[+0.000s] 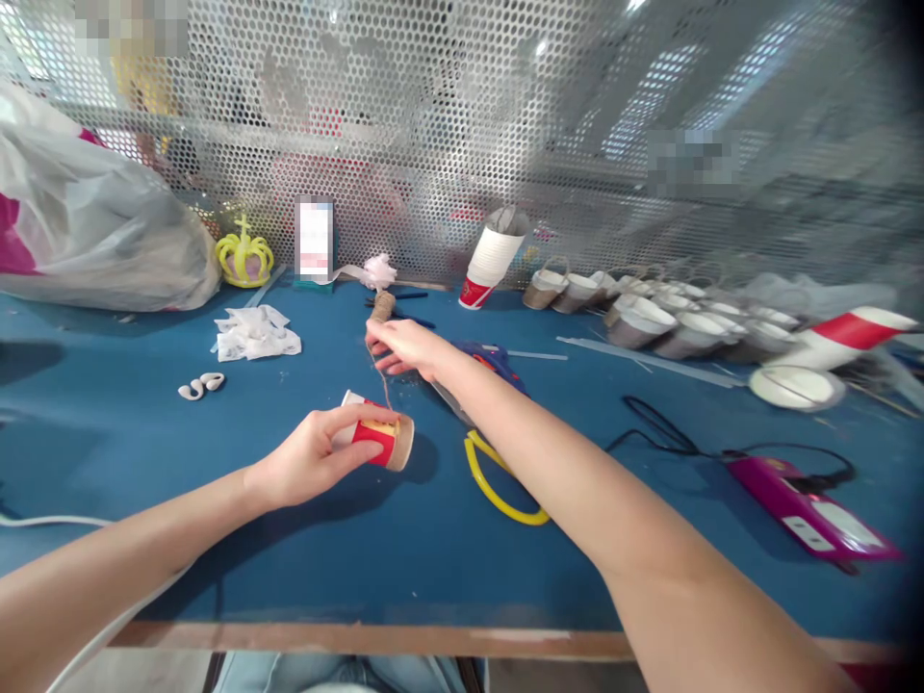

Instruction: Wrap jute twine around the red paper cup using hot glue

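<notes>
My left hand [310, 457] is closed around a red and white paper cup [380, 445], tipped on its side with one end facing right. Brown twine is wrapped in a band near that end. A loose strand of twine [386, 385] runs from the cup up to my right hand [405, 348]. The fingers of my right hand are bent at the near end of a small roll of twine [383, 306], partly covering it. Beneath my right forearm lie scissors with a yellow handle [498, 491] and a blue-handled tool [498, 361], both partly hidden.
At the back stand a leaning stack of paper cups [495, 255], a phone [315, 241] and a yellow crown [244, 255]. Several twine-wrapped cups [671, 322] line the right. A purple power strip [812, 510] with a black cable lies front right. Crumpled tissue [258, 333] and white earbuds [201, 386] are left.
</notes>
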Tool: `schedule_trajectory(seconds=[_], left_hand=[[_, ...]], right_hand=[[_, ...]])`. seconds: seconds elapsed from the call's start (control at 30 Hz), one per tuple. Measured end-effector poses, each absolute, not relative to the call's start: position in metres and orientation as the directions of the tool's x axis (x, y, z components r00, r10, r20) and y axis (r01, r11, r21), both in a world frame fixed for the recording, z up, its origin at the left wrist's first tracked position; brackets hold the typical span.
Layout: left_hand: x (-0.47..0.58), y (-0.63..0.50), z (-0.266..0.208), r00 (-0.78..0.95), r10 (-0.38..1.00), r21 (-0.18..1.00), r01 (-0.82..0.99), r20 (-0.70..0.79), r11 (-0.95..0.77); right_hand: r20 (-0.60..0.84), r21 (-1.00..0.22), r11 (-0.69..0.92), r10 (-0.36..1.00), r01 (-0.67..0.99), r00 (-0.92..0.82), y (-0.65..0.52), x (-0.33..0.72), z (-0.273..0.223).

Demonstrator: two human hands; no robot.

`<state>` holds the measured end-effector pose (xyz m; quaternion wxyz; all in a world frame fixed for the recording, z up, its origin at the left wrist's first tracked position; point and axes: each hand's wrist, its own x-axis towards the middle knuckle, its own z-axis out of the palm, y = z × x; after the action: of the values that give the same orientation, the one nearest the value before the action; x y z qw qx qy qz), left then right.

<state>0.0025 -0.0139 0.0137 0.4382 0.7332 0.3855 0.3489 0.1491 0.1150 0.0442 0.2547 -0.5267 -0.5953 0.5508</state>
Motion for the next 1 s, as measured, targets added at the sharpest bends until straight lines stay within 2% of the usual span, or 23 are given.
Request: schedule_trajectory(seconds=[0.17, 0.27, 0.37, 0.47, 0.6, 0.67, 0.73, 0.87, 1.0], left_hand=[[0.002, -0.013, 0.013, 0.470, 0.863, 0.913, 0.242, 0.186, -0.328], [0.003, -0.013, 0.014, 0.473, 0.859, 0.911, 0.234, 0.198, -0.339], [0.003, -0.013, 0.014, 0.472, 0.861, 0.914, 0.234, 0.190, -0.330], [0.003, -0.012, 0.012, 0.470, 0.868, 0.916, 0.258, 0.159, -0.307], [0.004, -0.012, 0.013, 0.421, 0.900, 0.917, 0.306, 0.110, -0.255], [0.005, -0.012, 0.013, 0.393, 0.915, 0.917, 0.324, 0.093, -0.233], [0.005, -0.012, 0.012, 0.369, 0.926, 0.915, 0.339, 0.083, -0.217], [0.004, -0.011, 0.010, 0.342, 0.938, 0.906, 0.376, 0.057, -0.193], [0.005, -0.011, 0.007, 0.333, 0.941, 0.914, 0.363, 0.056, -0.183]], right_hand=[[-0.293, -0.892, -0.115, 0.883, 0.436, -0.366, 0.109, 0.144, 0.043], [-0.288, -0.910, -0.102, 0.853, 0.402, -0.435, 0.102, 0.139, 0.051], [-0.174, -0.954, -0.007, 0.827, 0.300, -0.534, 0.098, 0.134, 0.062], [-0.070, -0.969, 0.116, 0.719, 0.219, -0.692, 0.097, 0.130, 0.067], [-0.175, -0.913, 0.199, 0.598, 0.356, -0.782, 0.093, 0.129, 0.067], [-0.187, -0.815, 0.289, 0.690, 0.503, -0.699, 0.092, 0.136, 0.069], [-0.118, -0.675, 0.324, 0.840, 0.663, -0.530, 0.094, 0.153, 0.072], [-0.003, -0.480, 0.153, 0.984, 0.864, -0.176, 0.103, 0.217, 0.074], [-0.033, -0.290, -0.087, 0.996, 0.953, 0.081, 0.108, 0.278, 0.055]])
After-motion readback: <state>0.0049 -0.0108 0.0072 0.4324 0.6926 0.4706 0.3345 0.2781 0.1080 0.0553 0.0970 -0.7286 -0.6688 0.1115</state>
